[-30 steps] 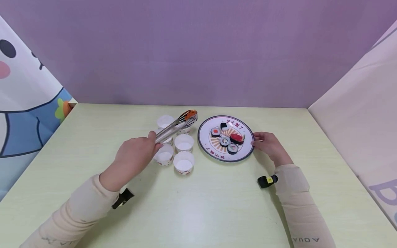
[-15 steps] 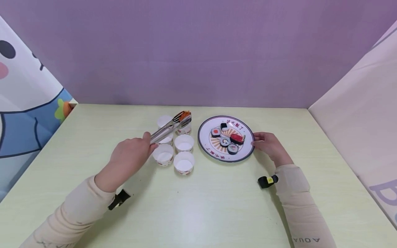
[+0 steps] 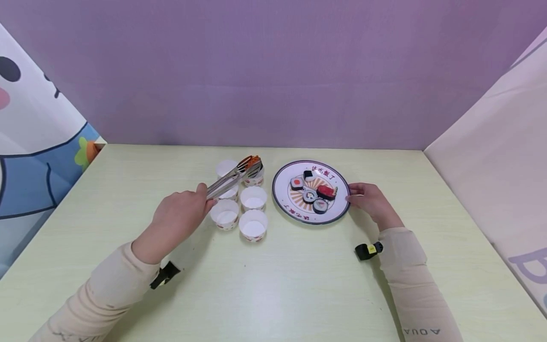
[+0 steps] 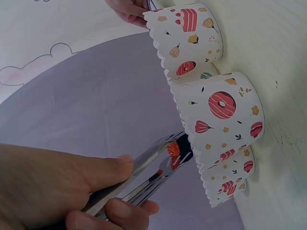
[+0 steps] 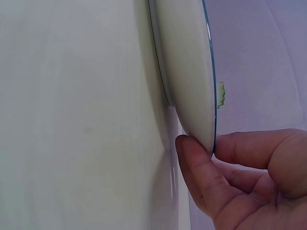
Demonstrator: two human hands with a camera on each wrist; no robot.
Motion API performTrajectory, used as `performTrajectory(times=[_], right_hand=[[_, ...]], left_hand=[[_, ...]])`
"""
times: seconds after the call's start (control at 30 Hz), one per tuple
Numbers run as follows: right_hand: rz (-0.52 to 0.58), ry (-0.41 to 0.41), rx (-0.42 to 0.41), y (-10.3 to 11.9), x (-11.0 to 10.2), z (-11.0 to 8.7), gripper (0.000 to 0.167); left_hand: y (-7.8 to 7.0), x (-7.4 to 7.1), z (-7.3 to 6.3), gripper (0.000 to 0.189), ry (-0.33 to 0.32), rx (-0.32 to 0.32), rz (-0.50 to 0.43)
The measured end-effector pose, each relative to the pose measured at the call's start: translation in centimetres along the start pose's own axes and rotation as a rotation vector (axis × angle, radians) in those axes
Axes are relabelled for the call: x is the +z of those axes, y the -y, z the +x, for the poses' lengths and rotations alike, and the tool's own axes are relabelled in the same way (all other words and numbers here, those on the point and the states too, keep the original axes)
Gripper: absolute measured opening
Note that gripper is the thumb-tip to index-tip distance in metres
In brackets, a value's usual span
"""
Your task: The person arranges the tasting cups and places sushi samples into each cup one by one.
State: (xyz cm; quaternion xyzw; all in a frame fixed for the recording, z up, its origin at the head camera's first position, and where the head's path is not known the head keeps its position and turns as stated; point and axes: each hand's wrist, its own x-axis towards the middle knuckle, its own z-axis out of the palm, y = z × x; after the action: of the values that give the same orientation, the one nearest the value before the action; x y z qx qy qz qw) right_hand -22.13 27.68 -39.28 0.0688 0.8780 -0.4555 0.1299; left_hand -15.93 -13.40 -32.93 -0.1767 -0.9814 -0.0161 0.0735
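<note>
Left of centre, the left hand (image 3: 178,219) grips tongs (image 3: 223,185) around an orange-topped piece (image 4: 173,149), likely light, best squeezed sideways; the right hand (image 3: 372,203) pinches the plate (image 3: 280,187).

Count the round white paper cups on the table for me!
6: far left cup, middle left cup, near left cup, far right cup, middle right cup, near right cup. Silver metal tongs partly cover some.

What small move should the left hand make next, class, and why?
Probably lower the tongs slightly, then ease them open: the left hand grips them, and their tips hold an orange-topped piece by the rim of the far right-hand cup.
</note>
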Motion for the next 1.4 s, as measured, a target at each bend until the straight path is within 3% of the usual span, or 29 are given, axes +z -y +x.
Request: performTrajectory(times=[0.77, 1.07, 1.4], right_hand=[[0.003, -0.013, 0.003, 0.3, 0.0, -0.4, 0.048], [-0.013, -0.004, 0.028, 0.1, 0.1, -0.1, 0.049], [-0.015, -0.006, 0.026, 0.1, 0.2, 0.0, 0.048]], left_hand=[[0.0, -0.2, 0.0, 0.031, -0.02, 0.015, 0.005], [0.1, -0.6, 0.1, 0.033, -0.062, 0.043, 0.012], [0.0, -1.5, 0.6, 0.028, 0.032, 0.029, 0.014]])
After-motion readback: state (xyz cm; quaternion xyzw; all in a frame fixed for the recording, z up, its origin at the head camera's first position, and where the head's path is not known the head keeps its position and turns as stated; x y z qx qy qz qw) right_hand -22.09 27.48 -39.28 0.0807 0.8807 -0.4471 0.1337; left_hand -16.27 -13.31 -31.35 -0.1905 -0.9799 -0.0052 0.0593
